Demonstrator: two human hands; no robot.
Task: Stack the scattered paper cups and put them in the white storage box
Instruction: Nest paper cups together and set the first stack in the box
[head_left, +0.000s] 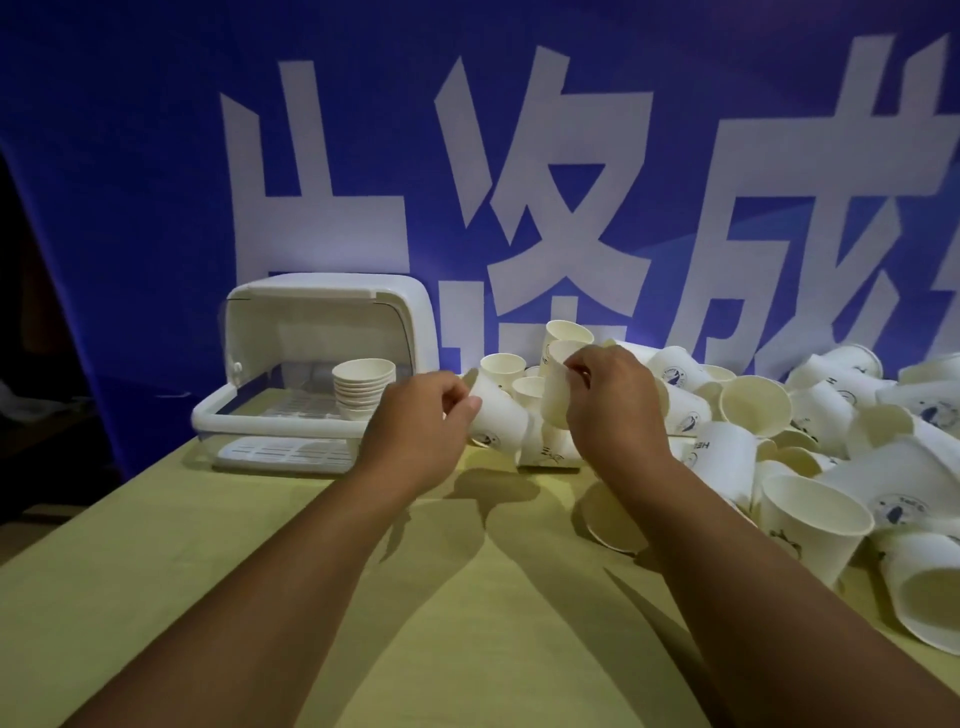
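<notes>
Paper cups (779, 431) lie heaped and tumbled across the right half of a yellow-green table (260, 571), some on their sides, some mouth up, as a person sorts the pile in front of a blue banner (156, 156) with large white characters. The head view shows both hands busy at the left edge of the heap. The left hand (421, 415) pinches a tilted cup (493, 415) near its rim, fingers curled on it, while the right hand (608, 400) is wrapped round the wall of an upright cup (558, 384), mouth up. The two cups are just beside each other, not yet nested. To the left, the white storage box (322, 312) stands with its curved lid swung up, and a short stack (361, 387) of nested cups sits on the slatted tray inside. The step in hand looks like joining the pair. It would go best if the tilted cup is turned base down, lined up over the open mouth of the other and slid in straight with a light grip, since thin paper walls are likely to dent under a squeeze. Most of the pile is left to gather.
</notes>
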